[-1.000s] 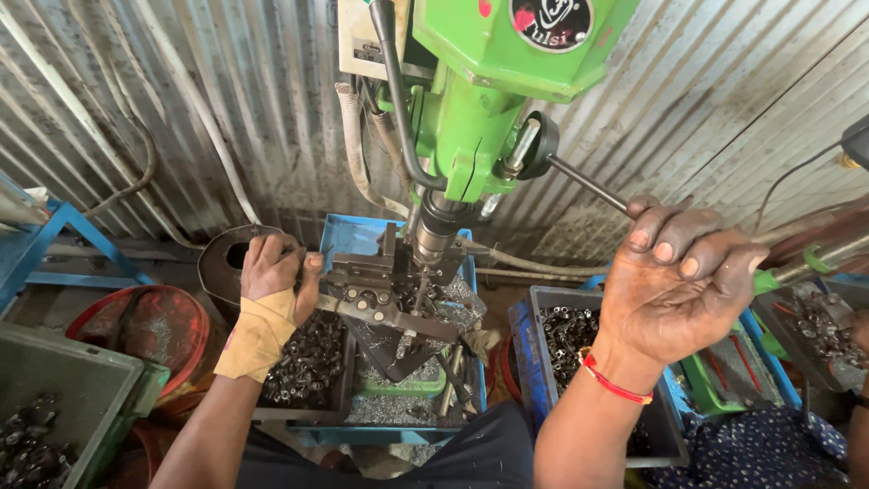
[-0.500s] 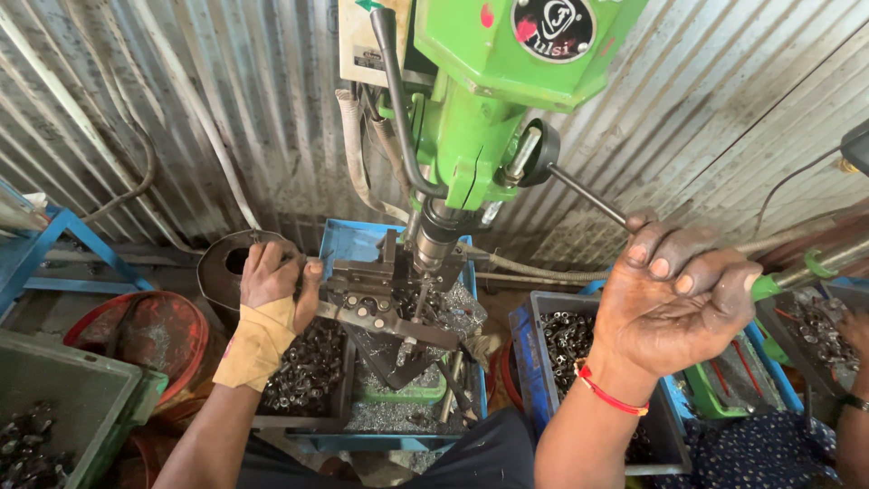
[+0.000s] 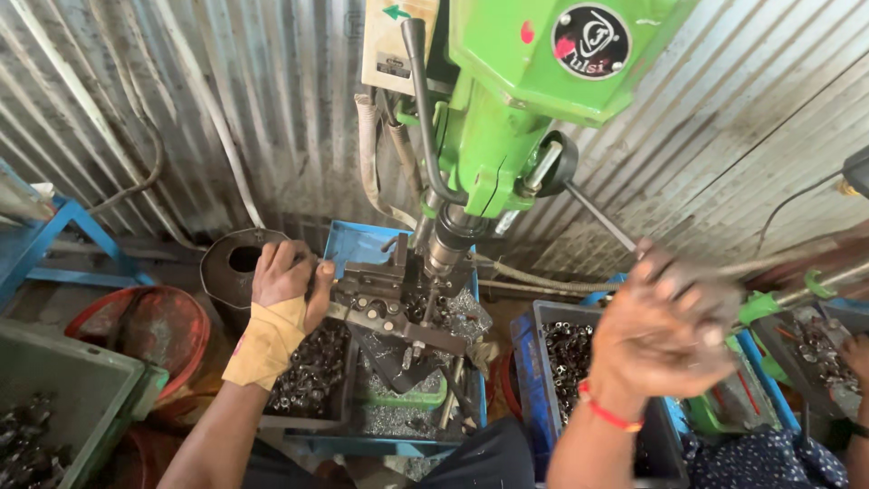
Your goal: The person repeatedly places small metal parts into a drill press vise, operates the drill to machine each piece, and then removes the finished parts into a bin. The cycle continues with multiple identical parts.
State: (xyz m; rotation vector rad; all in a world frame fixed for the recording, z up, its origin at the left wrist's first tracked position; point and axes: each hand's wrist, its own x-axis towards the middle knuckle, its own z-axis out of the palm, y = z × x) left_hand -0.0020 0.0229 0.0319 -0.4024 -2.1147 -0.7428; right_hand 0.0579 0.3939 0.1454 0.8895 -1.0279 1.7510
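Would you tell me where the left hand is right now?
In the head view, the left hand, wrist wrapped in tan bandage, rests left of centre on the dark metal fixture under the green drill press.

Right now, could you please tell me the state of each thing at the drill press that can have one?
Left hand: wrapped in tan bandage, gripping the left end of the jig.
Right hand: motion-blurred, by the feed lever.
Jig: under the spindle, metal parts in it.
Spindle: raised above the jig.
Blue crate: holding small metal parts.
Red basin: contents hidden.
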